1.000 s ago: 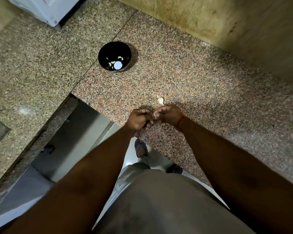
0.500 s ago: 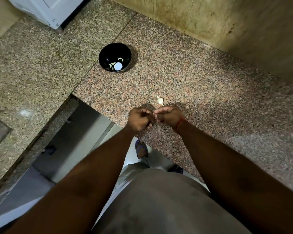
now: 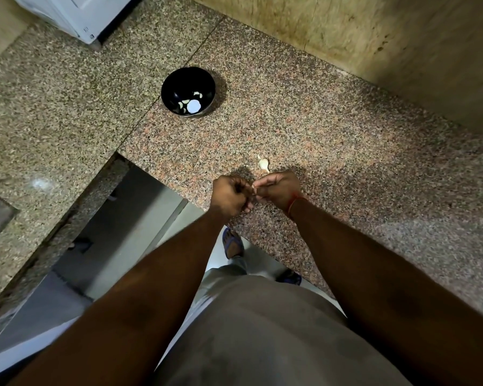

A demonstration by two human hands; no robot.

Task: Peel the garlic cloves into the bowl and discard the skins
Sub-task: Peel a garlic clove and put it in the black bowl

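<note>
Head view: I am pinching a small clove between my left hand [image 3: 230, 195] and right hand [image 3: 279, 188], both curled on it. Bowl [image 3: 176, 79] at eleven o'clock is holding peeled cloves [image 3: 185, 103]; one garlic piece [image 3: 263, 163] is waiting at twelve.

Left hand [image 3: 230, 195] and right hand [image 3: 278, 189] curled, fingertips touching.

A speckled granite counter [image 3: 332, 135] is seen, formed of two slabs joined at a seam that runs diagonally left of a black bowl [image 3: 179, 82]. The bowl is set on the counter beside that seam, with pale peeled cloves [image 3: 197, 93] held inside. Well apart from it, nearer the front edge, a small pale garlic piece [image 3: 263, 163] is laid directly on the stone.
</note>
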